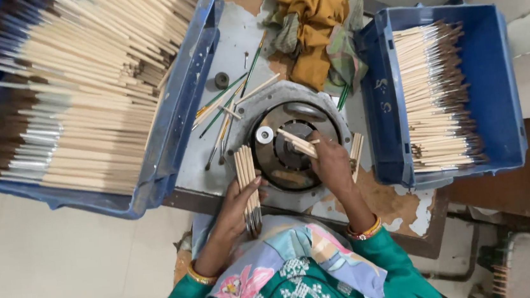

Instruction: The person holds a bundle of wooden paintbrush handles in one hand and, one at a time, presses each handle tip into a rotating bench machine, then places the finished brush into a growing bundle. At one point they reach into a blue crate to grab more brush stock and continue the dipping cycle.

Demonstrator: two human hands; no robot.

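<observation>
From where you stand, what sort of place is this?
Probably a small paintbrush workshop. Two blue crates, the left crate and the right crate, hold stacked wooden brushes. The left hand grips a bundle of handles beside a round metal machine.

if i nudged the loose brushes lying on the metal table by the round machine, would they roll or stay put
The loose brushes look thin and round-handled, so they would probably roll or scatter on the smooth metal table. They seem stiff and light, like the bundle of brushes the left hand holds fanned without sagging. The right hand grips only a few.
</observation>
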